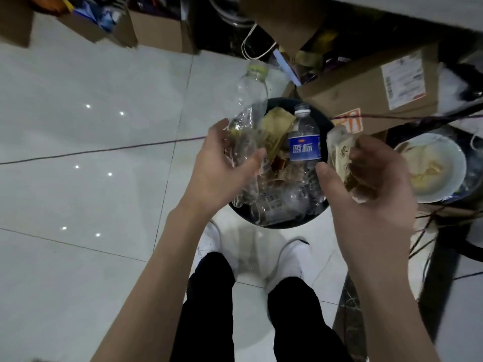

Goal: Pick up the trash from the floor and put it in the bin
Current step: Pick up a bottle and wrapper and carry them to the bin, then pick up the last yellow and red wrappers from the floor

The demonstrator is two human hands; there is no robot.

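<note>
A round black bin (324,121) stands on the tiled floor just beyond my feet. It holds several clear bottles, among them one with a blue label (304,147), and brown paper wrappers. My left hand (222,168) grips a crushed clear plastic bottle (248,105) with a pale green cap, held over the bin's left rim. My right hand (366,178) holds a crumpled beige wrapper (339,155) over the bin's right rim.
Cardboard boxes (371,90) crowd behind and to the right of the bin, more boxes (156,30) line the far wall. A white bowl (454,158) with food scraps sits at the right among dark cables. My white shoes (292,259) stand close to the bin.
</note>
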